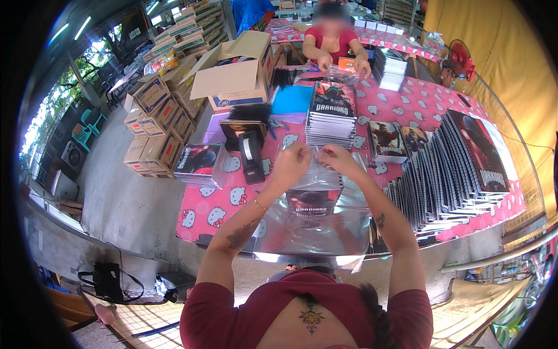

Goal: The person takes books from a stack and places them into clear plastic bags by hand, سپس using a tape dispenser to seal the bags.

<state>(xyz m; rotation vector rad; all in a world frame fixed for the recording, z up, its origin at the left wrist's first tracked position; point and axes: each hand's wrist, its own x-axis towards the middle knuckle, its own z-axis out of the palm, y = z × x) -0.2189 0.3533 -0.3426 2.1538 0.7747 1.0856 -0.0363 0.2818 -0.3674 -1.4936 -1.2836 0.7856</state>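
Note:
A short stack of spiral notebooks (314,202) with dark red-and-black covers lies in front of me, partly inside a clear plastic bag (317,174). My left hand (292,165) pinches the bag's far edge. Beside it, my right hand (342,161) has its fingers closed on the same edge, a little apart from the left. Clear plastic sheets (314,235) spread below the notebooks to the table's near edge. Just beyond my hands stands a taller notebook stack (331,125). A black tape dispenser (251,157) stands left of my left hand.
The table has a pink patterned cloth (224,218). A notebook pile (199,163) sits at left, a small pile (386,141) and long leaning rows (433,180) at right. An open carton (235,72) stands at far left. Across the table, a person (332,43) handles clear plastic.

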